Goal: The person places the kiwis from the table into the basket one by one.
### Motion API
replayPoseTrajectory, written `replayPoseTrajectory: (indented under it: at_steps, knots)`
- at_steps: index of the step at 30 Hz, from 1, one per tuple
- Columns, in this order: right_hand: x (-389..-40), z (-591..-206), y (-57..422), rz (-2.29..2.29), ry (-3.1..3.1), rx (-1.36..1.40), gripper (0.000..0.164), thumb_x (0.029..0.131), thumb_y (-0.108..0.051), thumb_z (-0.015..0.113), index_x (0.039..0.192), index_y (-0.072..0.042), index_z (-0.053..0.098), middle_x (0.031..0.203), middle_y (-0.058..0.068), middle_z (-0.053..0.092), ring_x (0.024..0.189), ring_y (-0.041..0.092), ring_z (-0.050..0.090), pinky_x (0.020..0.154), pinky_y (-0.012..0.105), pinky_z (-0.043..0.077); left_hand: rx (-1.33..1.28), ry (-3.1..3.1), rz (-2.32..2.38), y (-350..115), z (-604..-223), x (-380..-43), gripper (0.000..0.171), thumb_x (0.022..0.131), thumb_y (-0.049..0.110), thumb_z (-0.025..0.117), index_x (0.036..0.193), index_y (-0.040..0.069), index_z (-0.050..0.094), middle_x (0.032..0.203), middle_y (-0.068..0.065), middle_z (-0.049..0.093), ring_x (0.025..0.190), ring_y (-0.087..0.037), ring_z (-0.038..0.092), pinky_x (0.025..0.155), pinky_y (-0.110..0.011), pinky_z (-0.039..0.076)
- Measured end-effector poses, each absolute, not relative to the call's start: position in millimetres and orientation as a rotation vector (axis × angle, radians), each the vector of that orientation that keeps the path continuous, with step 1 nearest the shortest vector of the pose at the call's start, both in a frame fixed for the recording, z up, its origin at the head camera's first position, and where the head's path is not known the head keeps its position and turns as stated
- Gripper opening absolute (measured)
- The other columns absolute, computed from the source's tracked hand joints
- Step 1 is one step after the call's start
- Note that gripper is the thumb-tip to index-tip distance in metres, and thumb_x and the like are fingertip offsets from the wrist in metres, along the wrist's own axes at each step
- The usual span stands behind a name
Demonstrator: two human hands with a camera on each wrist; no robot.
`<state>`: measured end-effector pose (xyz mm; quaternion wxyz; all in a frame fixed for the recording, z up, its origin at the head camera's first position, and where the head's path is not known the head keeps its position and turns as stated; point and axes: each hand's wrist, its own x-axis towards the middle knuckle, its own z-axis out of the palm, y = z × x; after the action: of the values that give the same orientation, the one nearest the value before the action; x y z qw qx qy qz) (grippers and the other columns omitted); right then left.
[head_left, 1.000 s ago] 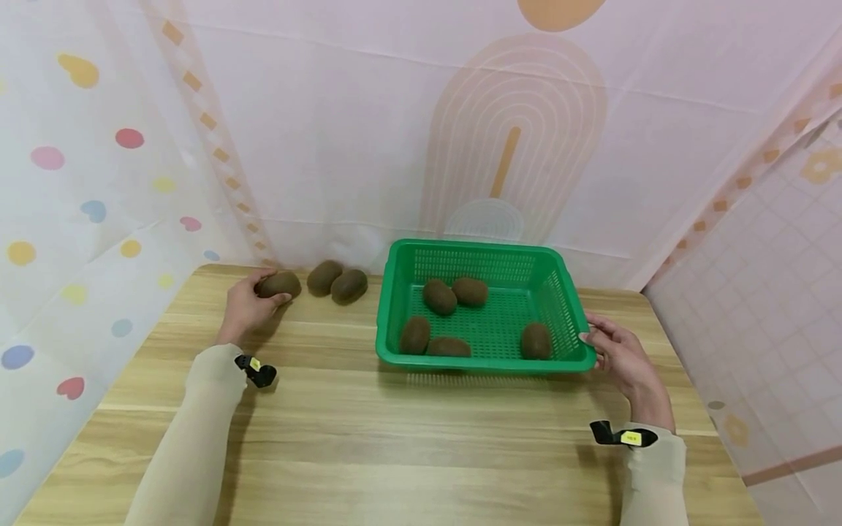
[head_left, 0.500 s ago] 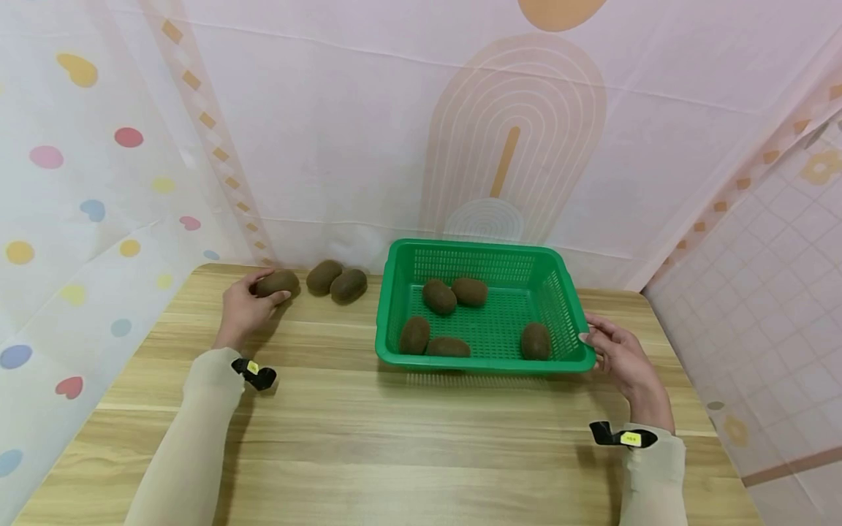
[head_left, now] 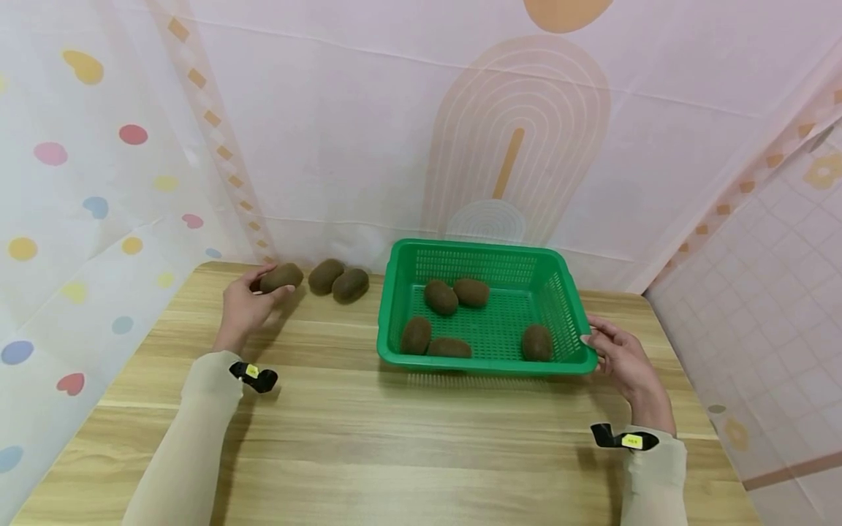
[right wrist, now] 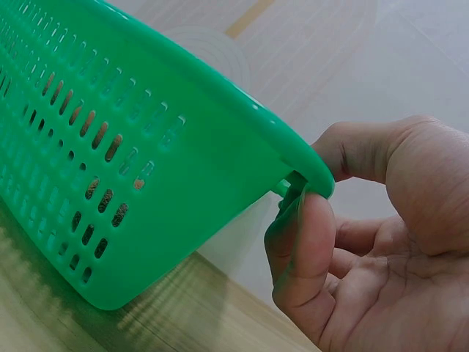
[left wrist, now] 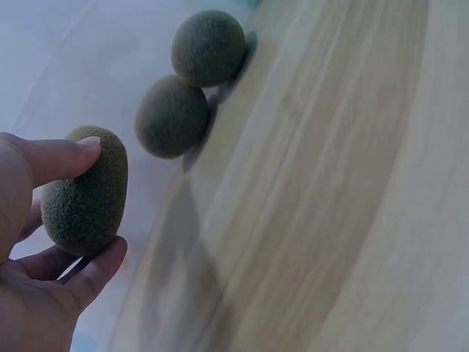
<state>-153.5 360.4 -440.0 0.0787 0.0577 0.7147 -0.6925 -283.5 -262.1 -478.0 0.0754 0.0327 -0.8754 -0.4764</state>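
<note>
Green basket (head_left: 487, 366), one: right rim pinched in my right fingers (right wrist: 314, 235). Kiwi (left wrist: 89, 202), one: left of basket, clamped between my left fingers (left wrist: 99, 271).

- we see a table (head_left: 421, 446) with a pale wood surface, its grain in yellowish and light-brown bands running from side to side in the head view.
- we can make out two rounded corners at its far side; its near edge falls outside our view.
- toward the far edge, left of centre, we find a left kiwi (head_left: 326, 277) and a right kiwi (head_left: 351, 286) lying on the wood, touching each other.
- to the right of that pair, apart from it, we see a green basket (head_left: 487, 366) standing on the wood.
- under the basket's near side we notice a speckled shadow.
</note>
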Motion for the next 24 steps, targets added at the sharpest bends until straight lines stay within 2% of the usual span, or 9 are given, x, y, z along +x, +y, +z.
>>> replayPoseTrajectory:
  at_steps: [4, 9, 13, 20, 24]
  knots:
    - [-153.7, -440.4, 360.5, -2.07, 2.138, 0.166, 0.039, 0.104, -0.016, 0.061, 0.141, -0.012, 0.05, 0.098, -0.011, 0.064, 0.073, 0.001, 0.067, 0.059, 0.019, 0.052, 0.091, -2.618, -1.416, -257.8, -472.0, -280.0, 0.065, 0.093, 0.039, 0.076, 0.149, 0.013, 0.055, 0.145, -0.02, 0.058, 0.118, -0.029, 0.056, 0.076, -0.01, 0.045]
    - [-153.6, -440.4, 360.7, -2.088, 2.13, 0.157, 0.034, 0.104, -0.014, 0.06, 0.137, -0.014, 0.052, 0.099, -0.011, 0.065, 0.074, 0.001, 0.068, 0.059, 0.018, 0.052, 0.046, -2.608, -1.411, -249.5, -462.8, -277.6, 0.065, 0.093, 0.039, 0.077, 0.148, 0.011, 0.056, 0.147, -0.021, 0.056, 0.12, -0.034, 0.057, 0.074, -0.008, 0.045]
    - [-152.9, -440.3, 361.0, -2.091, 2.13, 0.153, 0.037, 0.104, -0.014, 0.06, 0.14, -0.012, 0.05, 0.101, -0.01, 0.066, 0.076, 0.001, 0.068, 0.06, 0.018, 0.053, 0.003, -2.581, -1.415, -242.1, -457.5, -276.6, 0.064, 0.092, 0.037, 0.078, 0.147, 0.011, 0.057, 0.145, -0.021, 0.058, 0.119, -0.034, 0.059, 0.075, -0.008, 0.045]
    - [-153.2, -440.2, 361.4, -2.079, 2.133, 0.159, 0.038, 0.104, -0.015, 0.061, 0.141, -0.011, 0.049, 0.1, -0.011, 0.066, 0.075, 0.001, 0.067, 0.059, 0.018, 0.052, -0.019, -2.553, -1.437, -227.4, -447.5, -273.0, 0.061, 0.09, 0.04, 0.079, 0.143, 0.015, 0.061, 0.136, -0.017, 0.064, 0.113, -0.027, 0.061, 0.075, -0.008, 0.047]
    - [-153.6, -439.6, 361.1, -2.061, 2.143, 0.176, 0.042, 0.104, -0.016, 0.061, 0.143, -0.009, 0.047, 0.1, -0.012, 0.066, 0.074, 0.0, 0.067, 0.059, 0.019, 0.051, -0.067, -2.529, -1.454, -218.6, -440.9, -271.0, 0.062, 0.09, 0.038, 0.08, 0.143, 0.014, 0.061, 0.138, -0.016, 0.063, 0.112, -0.027, 0.061, 0.077, -0.006, 0.047]
